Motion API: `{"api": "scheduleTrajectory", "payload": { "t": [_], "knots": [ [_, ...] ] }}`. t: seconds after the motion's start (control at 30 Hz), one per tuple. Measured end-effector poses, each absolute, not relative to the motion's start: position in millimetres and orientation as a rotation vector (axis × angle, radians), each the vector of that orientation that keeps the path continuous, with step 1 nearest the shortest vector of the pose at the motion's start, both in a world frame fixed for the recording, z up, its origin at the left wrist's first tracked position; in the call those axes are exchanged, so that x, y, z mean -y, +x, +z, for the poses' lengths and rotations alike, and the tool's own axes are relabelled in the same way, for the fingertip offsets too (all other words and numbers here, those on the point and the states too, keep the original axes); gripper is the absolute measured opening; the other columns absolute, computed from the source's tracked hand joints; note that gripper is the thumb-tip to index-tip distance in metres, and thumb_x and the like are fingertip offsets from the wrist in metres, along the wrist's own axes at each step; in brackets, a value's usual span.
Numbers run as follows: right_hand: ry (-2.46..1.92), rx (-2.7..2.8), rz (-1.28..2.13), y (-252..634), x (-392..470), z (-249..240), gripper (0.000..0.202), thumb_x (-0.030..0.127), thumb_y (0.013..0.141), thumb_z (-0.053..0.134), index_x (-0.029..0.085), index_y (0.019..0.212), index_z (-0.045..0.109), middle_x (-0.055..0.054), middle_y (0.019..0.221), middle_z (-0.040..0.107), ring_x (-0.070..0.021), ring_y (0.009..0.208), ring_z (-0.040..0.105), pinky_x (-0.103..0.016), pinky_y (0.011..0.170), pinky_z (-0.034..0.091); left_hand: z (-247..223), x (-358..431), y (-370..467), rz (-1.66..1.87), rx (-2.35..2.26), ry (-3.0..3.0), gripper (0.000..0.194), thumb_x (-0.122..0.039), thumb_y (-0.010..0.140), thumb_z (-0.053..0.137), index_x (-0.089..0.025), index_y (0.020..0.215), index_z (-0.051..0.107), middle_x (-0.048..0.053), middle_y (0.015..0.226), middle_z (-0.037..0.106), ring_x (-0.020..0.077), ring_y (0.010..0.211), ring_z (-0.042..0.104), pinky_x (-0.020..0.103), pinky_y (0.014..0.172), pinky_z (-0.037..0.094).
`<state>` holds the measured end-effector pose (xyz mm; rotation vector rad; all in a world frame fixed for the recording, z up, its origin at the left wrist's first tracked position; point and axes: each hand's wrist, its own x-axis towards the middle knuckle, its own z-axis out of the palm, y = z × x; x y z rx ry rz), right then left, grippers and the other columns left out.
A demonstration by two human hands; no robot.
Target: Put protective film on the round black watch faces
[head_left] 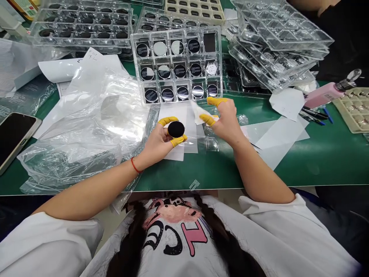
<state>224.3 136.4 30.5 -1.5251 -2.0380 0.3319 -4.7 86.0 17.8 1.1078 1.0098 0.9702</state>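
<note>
My left hand (163, 139), with yellow finger cots, grips a round black disc (176, 129) by its edge, its dark face turned up. To the right, my right hand (226, 122) pinches a white wipe (197, 111) between yellow-covered fingertips. Just beyond both hands lies a clear compartment tray (178, 65). Most of its pockets hold round pieces, some dark with small white print, some pale or shiny; the top right pocket shows only a black square. White paper sheets (175, 153) lie beneath my left hand.
Crumpled clear plastic bags (86, 154) and a phone (17, 134) cover the left side. Stacked clear trays (282, 46) stand at back right, near a pink bottle (323, 95) and several pens (314, 114). More filled trays (83, 23) sit at back left. Another person's arm shows at top right.
</note>
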Motion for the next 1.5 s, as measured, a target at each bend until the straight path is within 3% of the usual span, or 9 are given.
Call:
{"api": "scheduleTrajectory", "payload": {
  "t": [0.07,0.2,0.4,0.53,0.6,0.8,1.0,1.13,1.5],
  "knots": [
    [-1.294,2.317,0.463,223.5,-129.5,32.5,0.067,0.063,0.082,0.065,0.022,0.135,0.054,-0.014,0.137,0.059,-0.0363,0.127,0.050,-0.057,0.105,0.042,18.1,-87.4,-7.2,1.000,-0.964,1.106,0.066,-0.031,0.072,0.082,-0.020,0.121,0.041,-0.001,0.084,0.072,0.0190,0.084,0.076,0.040,0.089,0.061],
    [-1.046,2.581,0.183,210.7,-101.6,49.4,0.026,0.034,0.099,0.049,0.024,0.114,0.067,-0.009,0.127,0.069,-0.0261,0.109,0.064,-0.049,0.098,0.049,14.7,-95.0,-12.8,1.177,-0.743,1.050,0.057,-0.037,0.077,0.079,-0.021,0.119,0.043,0.001,0.096,0.072,0.0193,0.094,0.076,0.041,0.093,0.061],
    [-0.664,2.642,0.039,209.3,-45.2,109.2,0.019,0.015,0.094,0.056,0.021,0.106,0.069,-0.006,0.119,0.073,-0.0199,0.108,0.065,-0.043,0.103,0.048,4.0,-112.1,-17.5,1.347,-0.851,0.973,0.054,-0.030,0.076,0.080,-0.020,0.116,0.046,0.001,0.095,0.074,0.0164,0.097,0.075,0.037,0.098,0.059],
    [-0.382,2.744,0.644,221.8,-53.0,117.5,0.032,0.040,0.096,0.057,0.015,0.114,0.068,-0.010,0.123,0.071,-0.0202,0.117,0.064,-0.038,0.102,0.051,0.6,-112.0,-17.0,1.315,-0.986,1.104,0.063,-0.026,0.073,0.082,-0.022,0.120,0.041,0.001,0.095,0.073,0.0176,0.098,0.076,0.034,0.097,0.058],
    [-0.499,2.579,0.854,228.6,-73.4,104.8,0.041,0.050,0.097,0.052,0.019,0.119,0.066,-0.009,0.127,0.069,-0.0188,0.119,0.063,-0.036,0.101,0.052,1.7,-107.7,-15.8,1.277,-0.951,1.225,0.060,-0.026,0.075,0.080,-0.022,0.120,0.040,0.001,0.095,0.074,0.0180,0.099,0.076,0.034,0.097,0.058],
    [-1.485,1.960,0.937,238.6,-121.9,52.6,0.044,0.040,0.086,0.067,0.021,0.125,0.064,-0.009,0.132,0.064,-0.0266,0.126,0.056,-0.050,0.109,0.044,6.4,-97.8,-15.9,1.254,-0.854,1.380,0.054,-0.022,0.080,0.076,-0.022,0.119,0.040,0.001,0.095,0.076,0.0168,0.097,0.076,0.030,0.092,0.061],
    [-1.417,1.538,1.415,225.0,-125.6,42.1,0.024,0.024,0.080,0.070,0.021,0.104,0.068,-0.001,0.086,0.069,-0.0145,0.082,0.066,-0.034,0.080,0.054,9.5,-102.9,-19.0,1.293,-0.878,1.285,0.058,-0.023,0.077,0.079,-0.023,0.120,0.040,0.000,0.092,0.077,0.0173,0.092,0.077,0.031,0.091,0.063],
    [-1.388,1.300,1.297,218.9,-131.8,39.1,0.010,0.013,0.081,0.066,0.018,0.089,0.067,0.001,0.082,0.068,-0.0085,0.072,0.061,-0.024,0.067,0.050,6.4,-102.0,-14.8,1.284,-0.864,1.243,0.058,-0.022,0.076,0.080,-0.022,0.120,0.041,-0.002,0.089,0.077,0.0155,0.087,0.078,0.029,0.088,0.065],
    [-1.429,1.061,1.214,233.2,-153.7,26.5,0.014,0.004,0.089,0.057,0.017,0.088,0.061,0.005,0.073,0.061,-0.0016,0.055,0.049,-0.016,0.058,0.046,-0.3,-98.1,-7.1,1.268,-0.927,1.388,0.061,-0.029,0.072,0.082,-0.023,0.118,0.041,-0.004,0.087,0.071,0.0177,0.091,0.077,0.033,0.079,0.068]
  ]
}}
